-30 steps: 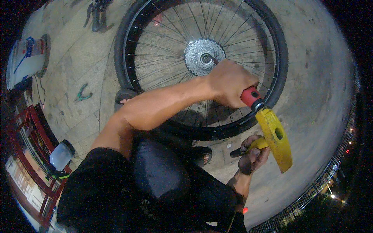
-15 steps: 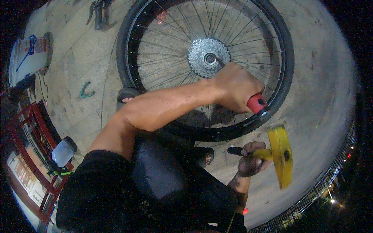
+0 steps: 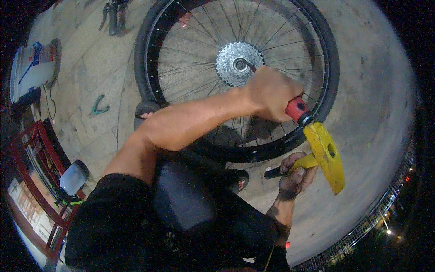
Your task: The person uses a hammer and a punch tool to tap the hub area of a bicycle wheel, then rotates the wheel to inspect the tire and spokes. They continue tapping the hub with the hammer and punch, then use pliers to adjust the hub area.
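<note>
A bicycle wheel (image 3: 328, 90) lies on its side with its silver cassette (image 3: 231, 52) facing up. My left hand (image 3: 274, 93) is wrapped round a red-handled screwdriver (image 3: 297, 109), whose dark shaft slants to the hub at the cassette's centre. Below it, my right hand (image 3: 295, 174) grips the handle of a yellow hammer (image 3: 325, 158). The upper end of the hammer's head meets the metal-capped butt of the screwdriver, or comes very close to it; contact cannot be made out exactly. Most of the screwdriver's handle is hidden inside my left fist.
Pliers with teal handles (image 3: 100, 105) lie on the paving at the left. Beyond them stands a whitish container (image 3: 34, 72). A red metal frame (image 3: 43, 167) is at the lower left. My sandalled feet (image 3: 146, 111) are beside the wheel's near edge. A railing (image 3: 362, 226) runs along the right.
My right hand has swung the hammer up and left, bringing its head to the screwdriver's butt. The left fist and screwdriver have shifted slightly up and left in view, as has the wheel.
</note>
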A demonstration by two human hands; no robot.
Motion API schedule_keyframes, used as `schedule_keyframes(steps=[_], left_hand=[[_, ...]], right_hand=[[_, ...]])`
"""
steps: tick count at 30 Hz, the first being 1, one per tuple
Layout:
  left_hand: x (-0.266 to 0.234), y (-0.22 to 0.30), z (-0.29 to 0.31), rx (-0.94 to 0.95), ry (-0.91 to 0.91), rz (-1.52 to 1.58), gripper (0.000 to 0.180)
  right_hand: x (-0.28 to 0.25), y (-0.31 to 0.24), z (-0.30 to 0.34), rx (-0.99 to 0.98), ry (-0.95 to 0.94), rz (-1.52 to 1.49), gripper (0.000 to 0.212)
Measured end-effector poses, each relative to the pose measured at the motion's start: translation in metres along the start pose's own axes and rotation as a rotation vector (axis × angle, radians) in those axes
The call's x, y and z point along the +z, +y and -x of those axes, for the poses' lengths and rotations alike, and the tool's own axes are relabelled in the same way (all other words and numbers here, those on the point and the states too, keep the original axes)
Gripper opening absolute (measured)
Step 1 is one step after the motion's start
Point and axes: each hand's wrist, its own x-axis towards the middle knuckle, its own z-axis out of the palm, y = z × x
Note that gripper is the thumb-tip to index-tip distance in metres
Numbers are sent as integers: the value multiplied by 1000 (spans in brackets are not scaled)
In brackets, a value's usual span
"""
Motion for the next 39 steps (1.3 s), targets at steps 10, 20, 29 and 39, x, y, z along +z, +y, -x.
schedule_keyframes(steps=[10, 20, 29, 39], left_hand=[[-3, -1, -4, -46, 48, 42, 35], [0, -2, -8, -76, 115, 61, 30], [7, -1, -10, 1, 84, 64, 32], [-2, -6, -5, 26, -64, 64, 36]], right_hand=[[3, 5, 1, -28, 65, -205, 55], [5, -3, -12, 169, 173, -182, 62], [-14, -4, -14, 154, 143, -537, 63], [7, -10, -8, -3, 134, -197, 55]])
